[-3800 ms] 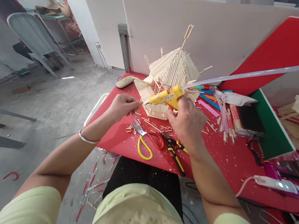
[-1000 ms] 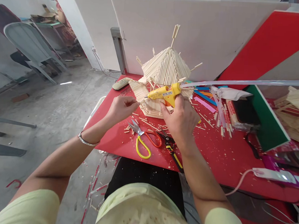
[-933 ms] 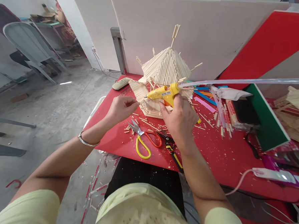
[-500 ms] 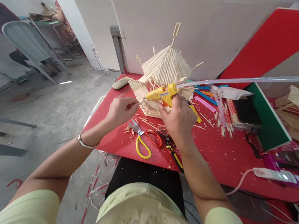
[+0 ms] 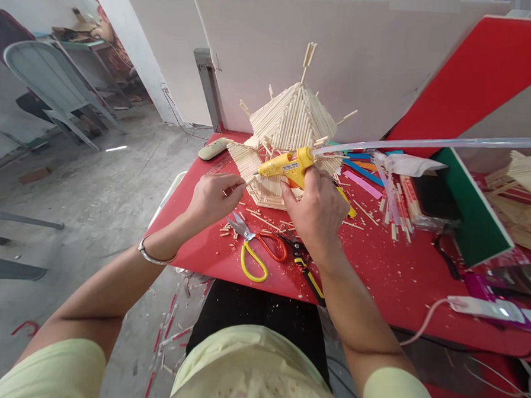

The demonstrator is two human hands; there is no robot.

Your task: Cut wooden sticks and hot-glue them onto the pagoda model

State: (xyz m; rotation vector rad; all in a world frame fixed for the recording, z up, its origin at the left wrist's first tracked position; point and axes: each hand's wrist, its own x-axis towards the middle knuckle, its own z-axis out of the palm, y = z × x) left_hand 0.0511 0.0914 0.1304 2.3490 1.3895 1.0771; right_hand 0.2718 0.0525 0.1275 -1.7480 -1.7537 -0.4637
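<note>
Compared with the view from nearly four seconds back, the two hands have drawn closer together: the left hand [image 5: 214,195] has slid toward the nozzle of the yellow glue gun [image 5: 286,165], and over the last second little has changed beyond a slight leftward drift of the gun. The left hand is closed in a pinch, thumb and forefinger gripping a short wooden stick [image 5: 247,182] whose free end points at the gun's tip, touching it or very nearly so. The left wrist, wearing a silver bangle [image 5: 154,257], is bent slightly inward with the forearm angled up from the lower left. The right hand [image 5: 319,212] is wrapped firmly around the glue gun's handle, knuckles toward the camera, the barrel pointing left toward the stick. A long clear glue stick [image 5: 433,143] runs out of the gun's back, far off to the right of that hand. Just beyond both hands stands the stick-built house model [image 5: 291,126] on the red table [image 5: 390,277]. Directly below the hands lie yellow-handled scissors [image 5: 252,254], and pliers [image 5: 304,265] sit under the right wrist.
</note>
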